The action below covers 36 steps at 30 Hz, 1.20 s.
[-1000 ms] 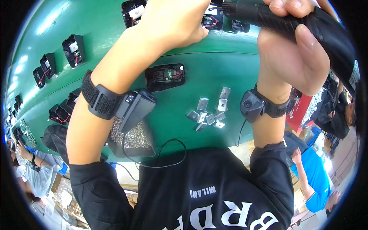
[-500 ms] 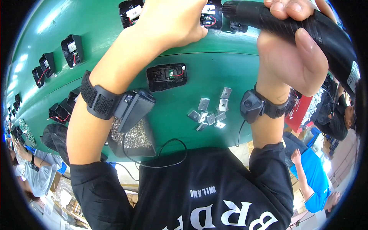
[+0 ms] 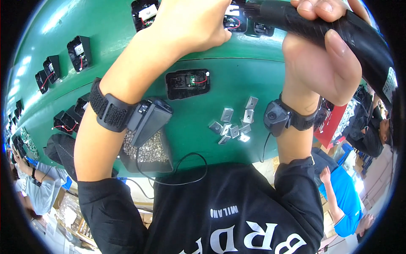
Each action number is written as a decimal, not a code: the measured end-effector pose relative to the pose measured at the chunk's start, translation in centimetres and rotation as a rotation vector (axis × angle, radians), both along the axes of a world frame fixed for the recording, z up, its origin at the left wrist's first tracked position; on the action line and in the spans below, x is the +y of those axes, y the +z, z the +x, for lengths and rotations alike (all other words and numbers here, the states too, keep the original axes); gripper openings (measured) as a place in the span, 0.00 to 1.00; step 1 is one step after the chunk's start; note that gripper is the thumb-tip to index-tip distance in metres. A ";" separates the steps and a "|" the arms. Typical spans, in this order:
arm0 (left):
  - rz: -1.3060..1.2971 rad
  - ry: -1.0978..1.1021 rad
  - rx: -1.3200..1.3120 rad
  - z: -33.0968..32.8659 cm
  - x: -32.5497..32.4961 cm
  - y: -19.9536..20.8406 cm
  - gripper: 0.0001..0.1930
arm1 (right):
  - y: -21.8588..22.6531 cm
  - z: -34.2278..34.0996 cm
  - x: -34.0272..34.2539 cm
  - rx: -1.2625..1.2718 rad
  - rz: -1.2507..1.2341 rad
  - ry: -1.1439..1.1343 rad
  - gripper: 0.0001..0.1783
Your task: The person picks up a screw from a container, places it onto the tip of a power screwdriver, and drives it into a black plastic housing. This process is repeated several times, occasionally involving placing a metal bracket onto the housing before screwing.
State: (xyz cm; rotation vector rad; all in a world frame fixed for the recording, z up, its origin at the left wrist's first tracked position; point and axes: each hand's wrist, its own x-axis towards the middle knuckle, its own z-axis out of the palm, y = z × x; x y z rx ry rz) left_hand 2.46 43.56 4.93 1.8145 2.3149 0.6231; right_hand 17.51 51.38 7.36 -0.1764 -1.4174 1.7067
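Head view: the person's right hand [image 3: 323, 63] is holding a thick black cylindrical tool [image 3: 292, 17], fingers curled over it; the left hand [image 3: 194, 25] is reaching past the upper edge, so one cannot tell whether it is gripping anything. Its thumb is showing beside a black rectangular plastic housing [image 3: 242, 21] at the top, toward which the tool's front end is pointing. A glossy green tabletop [image 3: 253, 72] is carrying loose square silver metal plates [image 3: 227, 114], an open black plastic tray with a red wire [image 3: 188, 84] and a dark bin of small shiny metal pieces [image 3: 148, 152]. At the right, a co-worker in a bright blue shirt [image 3: 344, 190] is showing. The housing is revealing a flat silver plate [image 3: 233, 12] and a curved red lead [image 3: 239, 24] inside.
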 end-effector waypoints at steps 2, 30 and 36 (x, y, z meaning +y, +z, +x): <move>0.015 -0.003 0.002 0.0 0.0 0.0 0.14 | -0.1 -0.1 0.0 0.003 -0.009 0.006 0.41; -0.011 0.108 -0.229 -1.4 0.2 -0.5 0.22 | -1.5 -2.6 4.1 -0.015 0.040 0.147 0.34; 0.003 0.018 -0.072 -1.4 0.2 -1.9 0.27 | -1.4 -1.3 6.7 0.144 0.237 0.311 0.34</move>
